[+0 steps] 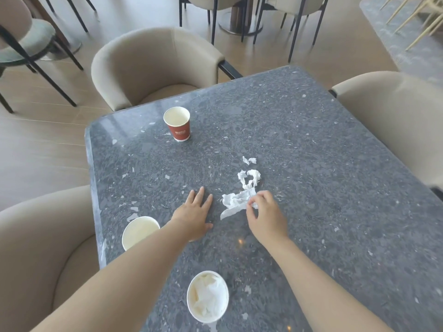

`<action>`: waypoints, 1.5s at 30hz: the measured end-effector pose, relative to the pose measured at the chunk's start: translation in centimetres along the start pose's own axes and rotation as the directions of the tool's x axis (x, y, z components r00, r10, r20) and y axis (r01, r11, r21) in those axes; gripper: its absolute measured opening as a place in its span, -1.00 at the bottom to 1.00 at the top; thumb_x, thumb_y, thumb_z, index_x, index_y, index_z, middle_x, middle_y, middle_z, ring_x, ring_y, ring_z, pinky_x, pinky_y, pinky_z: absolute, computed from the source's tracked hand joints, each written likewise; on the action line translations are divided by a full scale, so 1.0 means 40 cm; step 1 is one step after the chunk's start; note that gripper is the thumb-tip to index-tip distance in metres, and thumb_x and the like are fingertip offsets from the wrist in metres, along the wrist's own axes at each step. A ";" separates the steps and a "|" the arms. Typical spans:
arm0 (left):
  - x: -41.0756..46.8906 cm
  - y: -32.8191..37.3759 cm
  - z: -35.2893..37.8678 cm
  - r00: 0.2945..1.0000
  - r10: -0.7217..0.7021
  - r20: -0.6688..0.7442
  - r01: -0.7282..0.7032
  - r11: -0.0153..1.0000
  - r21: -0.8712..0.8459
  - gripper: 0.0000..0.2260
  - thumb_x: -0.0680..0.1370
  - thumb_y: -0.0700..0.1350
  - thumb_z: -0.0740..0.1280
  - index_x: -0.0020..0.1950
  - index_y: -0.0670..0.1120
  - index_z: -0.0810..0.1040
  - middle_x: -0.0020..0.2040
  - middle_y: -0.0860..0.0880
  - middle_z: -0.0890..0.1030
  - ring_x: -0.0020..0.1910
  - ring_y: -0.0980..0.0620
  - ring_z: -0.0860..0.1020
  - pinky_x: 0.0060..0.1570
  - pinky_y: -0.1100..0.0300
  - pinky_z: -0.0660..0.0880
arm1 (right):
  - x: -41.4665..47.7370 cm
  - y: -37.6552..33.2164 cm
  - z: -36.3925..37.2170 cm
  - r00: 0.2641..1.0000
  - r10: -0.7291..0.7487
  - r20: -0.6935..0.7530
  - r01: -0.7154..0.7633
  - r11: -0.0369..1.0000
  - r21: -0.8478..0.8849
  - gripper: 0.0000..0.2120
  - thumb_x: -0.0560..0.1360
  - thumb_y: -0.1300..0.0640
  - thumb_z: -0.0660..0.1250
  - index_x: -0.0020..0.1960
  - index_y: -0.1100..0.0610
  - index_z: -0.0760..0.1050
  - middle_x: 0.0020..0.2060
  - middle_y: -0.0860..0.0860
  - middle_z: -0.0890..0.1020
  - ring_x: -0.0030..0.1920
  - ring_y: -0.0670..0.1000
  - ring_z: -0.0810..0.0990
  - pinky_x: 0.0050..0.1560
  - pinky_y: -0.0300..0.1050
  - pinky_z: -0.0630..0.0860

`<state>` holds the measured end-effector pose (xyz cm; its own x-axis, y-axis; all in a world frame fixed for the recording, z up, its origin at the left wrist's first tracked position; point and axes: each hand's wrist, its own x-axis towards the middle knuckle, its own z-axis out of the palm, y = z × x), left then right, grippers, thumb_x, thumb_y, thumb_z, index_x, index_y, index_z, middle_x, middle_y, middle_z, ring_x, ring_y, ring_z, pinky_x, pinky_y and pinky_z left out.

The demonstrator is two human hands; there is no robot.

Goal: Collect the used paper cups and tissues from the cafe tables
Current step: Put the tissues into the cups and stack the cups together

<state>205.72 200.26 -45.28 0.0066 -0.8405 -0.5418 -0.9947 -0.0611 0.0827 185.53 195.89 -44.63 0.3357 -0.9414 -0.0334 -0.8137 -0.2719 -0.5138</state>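
Nearest the camera, a tissue-stuffed cup [207, 297] stands on the grey table [311, 152] between the forearms. The right hand [265, 215] pinches the right end of the crumpled tissue [233, 202], whose strip trails near-left. The left hand [195, 212] lies flat and open, just left of it. The torn scraps [249, 179] lie just beyond the right fingertips, in a line running far, so the right hand is nearer them.

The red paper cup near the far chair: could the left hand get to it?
Probably yes: the left hand rests open, and only bare table lies between it and the red paper cup, with a stretch.
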 end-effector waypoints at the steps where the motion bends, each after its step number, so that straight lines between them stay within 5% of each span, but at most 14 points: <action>1: 0.001 -0.001 0.000 1.000 0.006 0.008 -0.006 1.000 0.008 -0.25 0.55 0.20 0.19 0.53 0.04 -0.23 0.54 -0.01 -0.29 0.53 -0.07 -0.20 0.36 -0.03 0.33 | 0.006 -0.002 0.004 0.999 -0.016 0.049 0.016 1.000 -0.005 -0.86 0.52 0.06 0.21 0.05 0.06 0.43 0.11 -0.06 0.41 -0.03 -0.02 0.47 -0.31 -0.20 0.36; 5: 0.000 -0.004 -0.003 1.000 0.006 0.024 -0.007 1.000 0.024 -0.24 0.55 0.21 0.19 0.53 0.05 -0.25 0.54 0.00 -0.30 0.53 -0.06 -0.21 0.32 -0.03 0.38 | 0.017 -0.008 0.039 0.971 -0.060 0.232 0.078 0.994 -0.070 -0.80 0.48 0.12 0.28 0.10 0.01 0.46 0.18 -0.07 0.36 0.19 0.00 0.33 -0.10 -0.14 0.39; 11: -0.007 -0.005 -0.009 1.000 0.006 0.014 -0.006 1.000 0.022 -0.28 0.56 0.22 0.16 0.53 0.09 -0.23 0.54 0.03 -0.27 0.53 -0.03 -0.19 0.22 -0.01 0.47 | 0.055 0.001 0.014 0.993 0.006 0.121 -0.019 0.994 0.108 -0.85 0.46 0.31 0.24 -0.03 0.14 0.51 0.01 0.02 0.49 0.05 0.05 0.48 -0.03 -0.06 0.48; 18: -0.005 -0.013 -0.027 0.998 0.030 0.049 -0.030 1.000 0.004 -0.31 0.57 0.20 0.16 0.53 0.10 -0.19 0.55 0.03 -0.26 0.54 -0.01 -0.17 0.34 -0.05 0.36 | 0.132 -0.003 -0.020 1.000 -0.026 0.015 0.024 0.995 0.096 -0.53 0.44 0.40 0.13 0.29 0.11 0.40 0.27 0.05 0.40 0.29 0.07 0.34 0.28 -0.10 0.28; 24: -0.008 -0.010 -0.020 0.999 0.030 0.027 -0.031 0.998 0.052 -0.34 0.59 0.20 0.09 0.53 0.09 -0.23 0.54 0.02 -0.27 0.54 -0.02 -0.17 0.26 -0.01 0.44 | 0.154 0.005 0.000 0.932 0.022 0.362 0.062 0.974 -0.218 -0.59 0.55 0.11 0.15 0.39 -0.07 0.24 0.47 -0.03 0.11 0.43 0.10 0.07 0.32 0.16 0.27; 29: -0.014 -0.009 -0.019 0.999 0.034 0.025 -0.035 0.997 0.063 -0.35 0.59 0.20 0.09 0.53 0.08 -0.23 0.54 0.01 -0.27 0.54 -0.02 -0.17 0.26 -0.02 0.44 | 0.134 0.016 0.007 0.981 -0.002 0.192 0.010 0.999 -0.039 -0.85 0.52 0.18 0.22 0.02 0.04 0.53 0.08 -0.02 0.47 0.13 0.06 0.39 0.04 0.01 0.45; 33: -0.006 -0.005 -0.035 0.999 0.024 0.046 -0.028 0.996 0.088 -0.37 0.59 0.20 0.09 0.54 0.06 -0.15 0.56 -0.03 -0.17 0.54 -0.06 -0.08 0.25 -0.03 0.43 | 0.145 0.009 -0.004 0.995 -0.021 0.099 0.028 0.997 -0.066 -0.90 0.53 0.10 0.24 -0.02 -0.03 0.52 -0.02 -0.10 0.56 0.04 0.02 0.46 0.02 -0.04 0.27; 36: 0.014 0.002 -0.073 0.998 0.012 -0.062 -0.008 0.998 0.066 -0.49 0.57 0.16 0.16 0.47 0.00 0.18 0.46 -0.08 0.20 0.42 -0.09 0.24 0.15 -0.03 0.47 | 0.163 0.003 -0.018 1.000 -0.012 -0.022 0.011 0.998 -0.055 -0.91 0.51 0.07 0.27 -0.03 -0.06 0.53 -0.08 -0.13 0.58 -0.01 0.01 0.49 -0.01 -0.07 0.19; 39: 0.054 -0.004 -0.102 0.985 0.026 -0.169 -0.021 0.999 0.035 -0.50 0.56 0.13 0.21 0.44 0.00 0.20 0.45 -0.05 0.21 0.44 -0.08 0.19 0.21 -0.03 0.44 | 0.193 0.007 -0.029 0.999 -0.006 -0.054 0.007 1.000 0.018 -0.91 0.49 0.07 0.28 -0.03 -0.05 0.54 -0.08 -0.10 0.56 -0.01 0.03 0.49 -0.04 -0.08 0.30; 42: 0.095 -0.014 -0.115 0.987 0.029 -0.157 -0.023 0.999 0.037 -0.41 0.56 0.15 0.21 0.51 0.03 0.07 0.53 -0.04 0.06 0.52 -0.11 0.03 0.35 -0.07 0.31 | 0.230 0.014 -0.027 0.999 -0.026 0.031 0.024 0.998 0.062 -0.77 0.47 0.04 0.33 0.13 -0.04 0.49 0.11 -0.06 0.47 0.11 0.04 0.45 -0.09 -0.13 0.36; 45: 0.136 -0.014 -0.116 0.989 0.026 -0.148 -0.023 1.000 0.022 -0.40 0.57 0.17 0.15 0.53 0.04 -0.01 0.56 -0.03 -0.02 0.53 -0.10 -0.02 0.41 -0.09 0.22 | 0.262 0.020 -0.013 0.984 -0.031 0.178 0.050 0.993 -0.104 -0.41 0.41 -0.11 0.37 0.38 -0.05 0.27 0.36 -0.03 0.25 0.34 0.07 0.24 0.18 0.03 0.38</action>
<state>206.77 193.23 -44.38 -0.0037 -0.9120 -0.4102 -0.9966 -0.0305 0.0768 188.15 185.71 -44.96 0.4398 -0.8819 -0.1695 -0.8409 -0.3381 -0.4226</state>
